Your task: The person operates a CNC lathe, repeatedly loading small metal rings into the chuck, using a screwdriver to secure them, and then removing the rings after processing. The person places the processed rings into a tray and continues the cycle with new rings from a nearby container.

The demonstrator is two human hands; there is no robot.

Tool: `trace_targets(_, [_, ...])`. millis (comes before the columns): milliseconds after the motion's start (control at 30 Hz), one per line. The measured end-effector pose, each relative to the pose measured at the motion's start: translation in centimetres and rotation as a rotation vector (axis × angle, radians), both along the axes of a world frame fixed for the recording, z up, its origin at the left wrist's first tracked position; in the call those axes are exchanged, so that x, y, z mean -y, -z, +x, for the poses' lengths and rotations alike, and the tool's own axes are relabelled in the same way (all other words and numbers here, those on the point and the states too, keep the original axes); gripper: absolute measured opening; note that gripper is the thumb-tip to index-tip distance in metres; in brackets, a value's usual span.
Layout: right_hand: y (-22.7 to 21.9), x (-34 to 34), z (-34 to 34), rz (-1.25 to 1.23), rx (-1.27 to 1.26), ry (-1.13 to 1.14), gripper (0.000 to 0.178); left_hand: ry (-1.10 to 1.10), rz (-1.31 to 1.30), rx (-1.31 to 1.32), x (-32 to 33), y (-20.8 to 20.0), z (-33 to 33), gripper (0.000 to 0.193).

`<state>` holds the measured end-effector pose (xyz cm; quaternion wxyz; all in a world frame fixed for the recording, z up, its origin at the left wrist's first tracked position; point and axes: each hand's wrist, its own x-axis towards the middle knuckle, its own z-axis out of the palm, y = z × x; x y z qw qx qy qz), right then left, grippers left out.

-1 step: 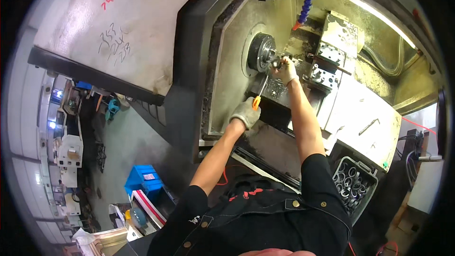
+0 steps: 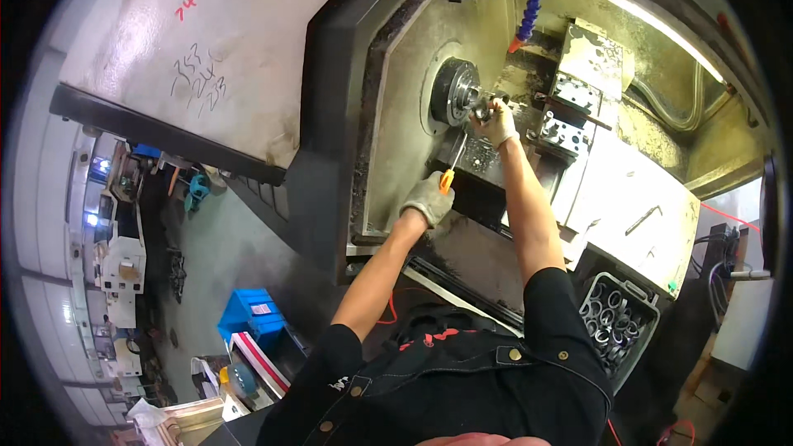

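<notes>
My left hand, in a pale work glove, is wrapped round the orange handle of a screwdriver-like tool. Its thin metal shaft points up toward the lathe chuck; I cannot make out the tip's exact shape. My right hand, gloved too, is closed on a small shiny metal part just right of the chuck face. The part looks round, but fingers hide much of it. Whether it touches the chuck is too small to tell.
A tool block stands right of my right hand. Above hangs a blue segmented coolant hose with a red nozzle. A crate of metal rings sits at lower right. The machine's dark door frame rises at left, with a blue bin below.
</notes>
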<state>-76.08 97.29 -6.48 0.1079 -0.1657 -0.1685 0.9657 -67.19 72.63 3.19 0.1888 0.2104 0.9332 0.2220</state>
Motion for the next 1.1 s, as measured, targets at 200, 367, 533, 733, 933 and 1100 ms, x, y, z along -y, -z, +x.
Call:
trace_targets(200, [-0.8,-0.4,0.3,0.323,0.203,0.035,0.029,-0.02,-0.062,-0.016,-1.3,-1.1,-0.3,0.032])
trace_targets(367, [-1.3,1.4,1.4,0.523,0.236,-0.008,0.03,0.009,-0.183,-0.097,-3.5,-2.2,-1.7,0.032])
trace_targets(533, [1.2,1.4,1.9,0.494,0.216,0.122,0.034,-0.039,-0.278,-0.163,-5.3,-1.9,-2.0,0.034])
trace_targets(733, [0.1,3.4,3.5,0.332,0.227,0.154,0.033,-0.043,-0.338,-0.161,-4.4,-1.4,-1.8,0.035])
trace_targets(933, [-0.9,2.8,5.0,0.269,0.235,0.149,0.062,-0.107,-0.37,-0.226,-6.3,-2.1,-1.2,0.04])
trace_targets(1100, [-0.6,2.3,5.1,0.263,0.22,0.163,0.047,-0.053,-0.432,-0.271,-7.4,-1.3,-1.5,0.038])
